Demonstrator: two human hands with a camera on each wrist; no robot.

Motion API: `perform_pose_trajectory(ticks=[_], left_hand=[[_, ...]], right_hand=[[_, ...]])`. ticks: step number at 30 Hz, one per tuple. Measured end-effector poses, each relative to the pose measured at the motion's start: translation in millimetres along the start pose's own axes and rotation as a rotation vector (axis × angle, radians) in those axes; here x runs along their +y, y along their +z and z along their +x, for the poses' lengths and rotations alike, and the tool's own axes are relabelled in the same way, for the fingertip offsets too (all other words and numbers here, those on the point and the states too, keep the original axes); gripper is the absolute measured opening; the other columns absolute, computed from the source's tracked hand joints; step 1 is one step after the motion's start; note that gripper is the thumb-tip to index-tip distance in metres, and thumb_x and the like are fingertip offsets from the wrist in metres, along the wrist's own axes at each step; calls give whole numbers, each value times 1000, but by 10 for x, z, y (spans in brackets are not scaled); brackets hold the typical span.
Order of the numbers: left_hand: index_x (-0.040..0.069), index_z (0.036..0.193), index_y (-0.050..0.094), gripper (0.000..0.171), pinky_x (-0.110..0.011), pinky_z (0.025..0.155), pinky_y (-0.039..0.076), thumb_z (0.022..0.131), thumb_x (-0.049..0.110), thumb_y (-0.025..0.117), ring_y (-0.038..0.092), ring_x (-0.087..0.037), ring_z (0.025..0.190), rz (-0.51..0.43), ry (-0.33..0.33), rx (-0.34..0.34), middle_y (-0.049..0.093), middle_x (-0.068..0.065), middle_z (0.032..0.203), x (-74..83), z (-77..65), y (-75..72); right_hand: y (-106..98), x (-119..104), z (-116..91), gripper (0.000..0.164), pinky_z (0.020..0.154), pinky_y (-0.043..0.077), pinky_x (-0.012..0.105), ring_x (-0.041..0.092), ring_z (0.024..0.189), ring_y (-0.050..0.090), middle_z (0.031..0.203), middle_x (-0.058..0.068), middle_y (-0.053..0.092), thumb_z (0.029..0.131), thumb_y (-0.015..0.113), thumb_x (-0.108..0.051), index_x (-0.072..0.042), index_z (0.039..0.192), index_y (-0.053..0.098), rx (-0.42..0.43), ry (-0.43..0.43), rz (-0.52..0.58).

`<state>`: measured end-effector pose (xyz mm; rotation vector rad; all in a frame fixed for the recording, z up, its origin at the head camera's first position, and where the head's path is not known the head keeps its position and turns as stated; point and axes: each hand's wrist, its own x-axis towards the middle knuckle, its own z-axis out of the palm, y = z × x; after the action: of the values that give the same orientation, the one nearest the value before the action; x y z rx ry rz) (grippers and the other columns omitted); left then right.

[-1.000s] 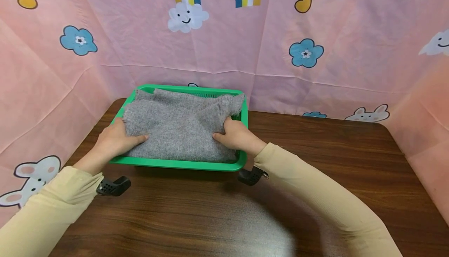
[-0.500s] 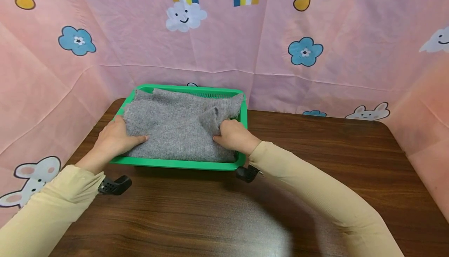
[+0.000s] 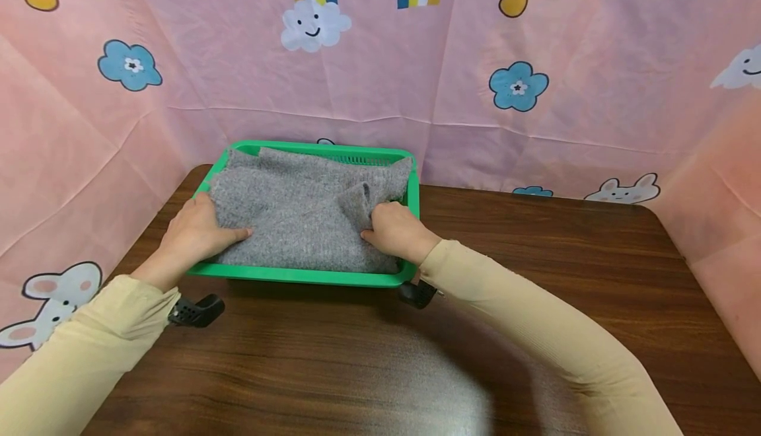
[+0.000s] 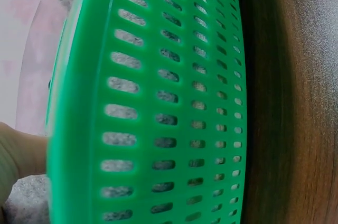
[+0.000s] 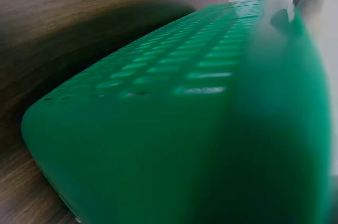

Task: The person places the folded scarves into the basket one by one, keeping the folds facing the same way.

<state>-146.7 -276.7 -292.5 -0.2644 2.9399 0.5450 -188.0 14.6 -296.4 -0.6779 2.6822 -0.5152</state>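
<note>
In the head view a grey knitted cloth [image 3: 291, 224], folded and lumpy, lies in a green plastic basket [image 3: 297, 276]. The left hand [image 3: 193, 231] holds the cloth's left side, its thumb lying on top and its fingers partly hidden at the edge. On the right, the right hand [image 3: 399, 231] grips a bunched part, with a small fold [image 3: 357, 201] standing up beside it. The left wrist view shows the slotted basket wall [image 4: 142, 123] and part of the left hand [image 4: 24, 155]. Basket plastic [image 5: 132, 155] fills most of the right wrist view.
The basket stands on a dark wooden table [image 3: 333, 357], toward its back left. A pink printed curtain [image 3: 380, 79] hangs behind and at both sides. Black wrist devices [image 3: 199, 310] sit near the basket's front edge.
The right hand has curled further into the cloth and shifted slightly left, raising a small fold beside it. The left hand and the basket have stayed nearly still.
</note>
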Motion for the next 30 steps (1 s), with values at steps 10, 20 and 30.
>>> perform_pose_trajectory(ticks=[10,20,30], left_hand=[[-25,130,22,90,-62,74,42,82,34,70,44,-59,99,-2,8,94,35,-45,120,39,-58,-10],[-24,135,18,89,-65,84,37,84,29,68,37,-58,109,-29,42,170,31,-47,126,92,-119,-38],[-20,139,20,84,-64,94,31,85,25,66,32,-56,118,-78,95,256,31,-43,129,168,-170,-20]], right_hand=[[-70,33,-73,50,41,26,20,8,37,28,45,-4,29,92,65,-26,-14,53,37,84,-5,42],[-189,55,-156,51,47,33,24,11,42,35,46,-3,30,88,69,-25,-13,51,37,275,-24,24],[-140,57,-209,26,67,53,36,30,75,60,96,18,55,87,70,-21,-1,84,54,371,-31,-50]])
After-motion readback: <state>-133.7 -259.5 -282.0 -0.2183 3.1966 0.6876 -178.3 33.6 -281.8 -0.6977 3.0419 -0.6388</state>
